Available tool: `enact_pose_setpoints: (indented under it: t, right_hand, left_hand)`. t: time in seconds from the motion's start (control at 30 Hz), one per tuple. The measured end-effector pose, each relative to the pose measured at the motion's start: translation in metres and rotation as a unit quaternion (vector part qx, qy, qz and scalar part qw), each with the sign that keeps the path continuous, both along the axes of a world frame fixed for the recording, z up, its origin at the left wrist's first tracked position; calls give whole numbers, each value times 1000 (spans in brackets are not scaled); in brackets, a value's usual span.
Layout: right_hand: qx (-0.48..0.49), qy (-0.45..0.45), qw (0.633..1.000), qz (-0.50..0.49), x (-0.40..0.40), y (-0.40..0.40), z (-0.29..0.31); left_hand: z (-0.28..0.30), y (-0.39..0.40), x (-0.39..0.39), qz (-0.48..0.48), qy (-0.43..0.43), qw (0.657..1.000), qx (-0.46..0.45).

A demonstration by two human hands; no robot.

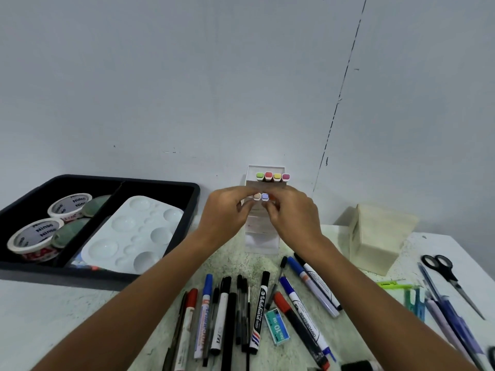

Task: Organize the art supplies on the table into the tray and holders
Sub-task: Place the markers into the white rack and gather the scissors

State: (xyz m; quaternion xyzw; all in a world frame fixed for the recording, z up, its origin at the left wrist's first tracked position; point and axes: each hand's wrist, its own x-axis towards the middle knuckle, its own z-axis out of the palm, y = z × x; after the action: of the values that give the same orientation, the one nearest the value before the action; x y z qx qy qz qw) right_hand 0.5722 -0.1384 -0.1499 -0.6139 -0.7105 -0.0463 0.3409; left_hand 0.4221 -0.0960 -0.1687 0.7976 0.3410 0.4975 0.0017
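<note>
A clear tiered marker holder point(261, 238) stands against the wall. Its top row holds several colour-capped markers point(272, 176). Both hands meet at the second tier: my left hand point(226, 214) and my right hand point(290, 212) pinch a small bunch of markers with peach and lilac caps point(261, 196) there. Several pens and whiteboard markers point(257, 306) lie loose on the table below. A black tray point(194, 195) at the left holds two tape rolls point(69, 206) and a white paint palette point(134, 234).
A pale wooden box holder point(375, 236) stands at the right. Black scissors point(450, 277), blue and lilac pens point(450, 322), a green highlighter point(393, 284) and a teal clip lie at the right edge. A small teal staple box point(277, 328) sits among the markers.
</note>
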Motion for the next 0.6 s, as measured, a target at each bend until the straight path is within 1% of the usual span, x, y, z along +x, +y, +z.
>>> enact_pose_setpoints:
  t: [0.07,0.13,0.2,0.23,0.3,0.37,0.43,0.5,0.53,0.6]
  right_hand:
    - [22,17,1000,-8,0,-2,0]
    - [68,86,994,-3,2,-6,-3]
    - [115,165,980,3,6,-7,-7]
    - [123,202,972,1,7,-7,-8]
    - [124,269,955,-5,8,-4,-11]
    - [93,314,945,-21,8,1,-12]
    - [11,363,931,-20,9,8,-15]
    - [-72,424,903,-1,8,14,-18]
    - [-94,444,891,10,7,16,-20]
    - [-99,466,878,36,5,18,-24]
  left_hand:
    - [-4,2,0,-4,-2,1000,25]
    - [-7,1,0,0,-34,999,3]
    - [-10,-1,1,2,-112,991,-77]
    - [-8,-2,2,-6,-163,976,-142]
    - [-5,-3,3,-41,-237,931,-276]
    - [-5,2,5,-81,-261,889,-367]
    - [-7,6,8,-104,-271,859,-423]
    - [-10,8,11,-128,-286,837,-449]
    - [-11,8,13,-146,-292,830,-451]
    - [-11,8,14,-170,-314,819,-450]
